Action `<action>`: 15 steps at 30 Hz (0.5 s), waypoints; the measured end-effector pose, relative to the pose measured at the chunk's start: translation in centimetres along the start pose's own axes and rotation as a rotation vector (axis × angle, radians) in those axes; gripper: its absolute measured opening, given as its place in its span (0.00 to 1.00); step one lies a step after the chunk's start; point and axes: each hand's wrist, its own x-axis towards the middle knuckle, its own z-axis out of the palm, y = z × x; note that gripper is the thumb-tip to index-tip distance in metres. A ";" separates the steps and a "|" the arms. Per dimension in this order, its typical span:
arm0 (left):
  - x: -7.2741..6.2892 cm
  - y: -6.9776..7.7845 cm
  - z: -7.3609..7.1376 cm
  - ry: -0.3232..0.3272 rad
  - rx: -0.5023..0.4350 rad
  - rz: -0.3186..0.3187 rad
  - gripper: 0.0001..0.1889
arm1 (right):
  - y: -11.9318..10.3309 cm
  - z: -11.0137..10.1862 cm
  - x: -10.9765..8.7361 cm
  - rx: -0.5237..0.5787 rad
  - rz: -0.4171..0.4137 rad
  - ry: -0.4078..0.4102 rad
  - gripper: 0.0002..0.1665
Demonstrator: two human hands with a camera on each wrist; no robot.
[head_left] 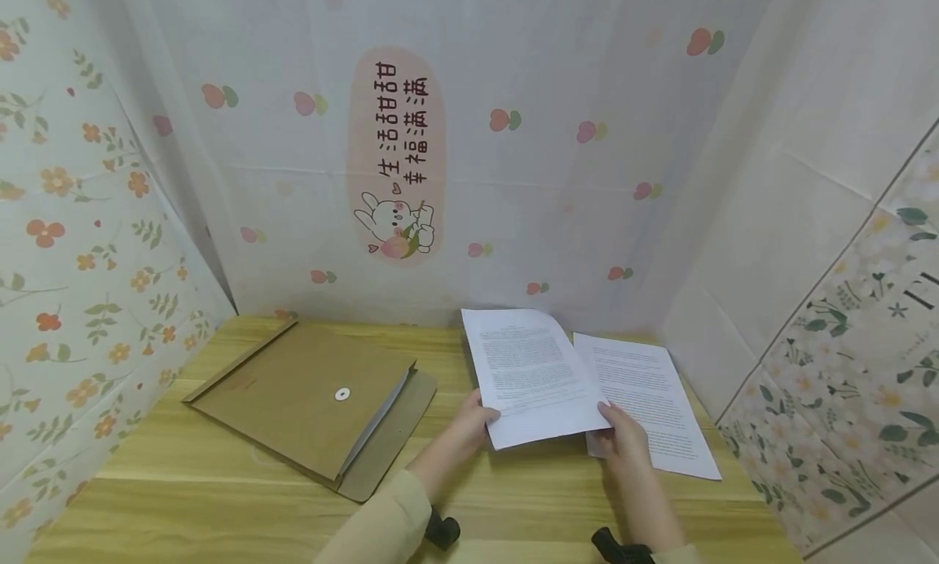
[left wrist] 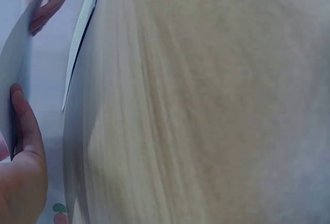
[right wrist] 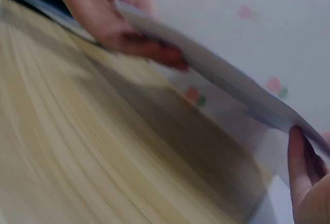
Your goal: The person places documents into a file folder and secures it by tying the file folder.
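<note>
A stack of printed paper is held up, tilted, over the table by both hands. My left hand grips its lower left corner, thumb on top and fingers beneath. At the lower right corner, my right hand pinches it the same way. From the side, the right wrist view shows the paper as a thin, slightly bowed edge between the left hand and the right hand. Another printed paper lies flat on the table, partly hidden behind the held one and the right hand.
A brown document envelope with a white round button lies on the left of the wooden table. Its flap is open and a pale edge shows inside the mouth. A patterned cloth hangs behind the table, with more at both sides.
</note>
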 end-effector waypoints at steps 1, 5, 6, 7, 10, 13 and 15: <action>-0.1 0.0 0.0 0.004 -0.003 0.002 0.33 | 0.2 0.4 -0.3 0.059 0.004 -0.005 0.34; -0.4 -0.1 0.1 0.010 -0.017 0.015 0.35 | 1.2 2.1 -1.3 0.144 -0.009 -0.013 0.26; -0.5 -0.1 0.1 0.007 -0.024 0.021 0.36 | 1.5 2.5 -1.6 0.135 -0.019 -0.013 0.24; -0.5 -0.2 0.2 0.002 -0.029 0.030 0.36 | 1.7 3.0 -1.8 0.107 -0.032 -0.015 0.23; -0.5 -0.1 0.4 -0.014 -0.042 0.059 0.37 | 2.3 4.2 -2.4 -0.006 -0.086 -0.024 0.24; -0.5 0.2 0.6 -0.023 -0.053 0.080 0.37 | 2.5 5.0 -2.8 -0.141 -0.143 -0.009 0.24; -0.4 0.6 0.6 -0.027 -0.068 0.099 0.36 | 2.3 5.1 -2.9 -0.240 -0.182 0.020 0.23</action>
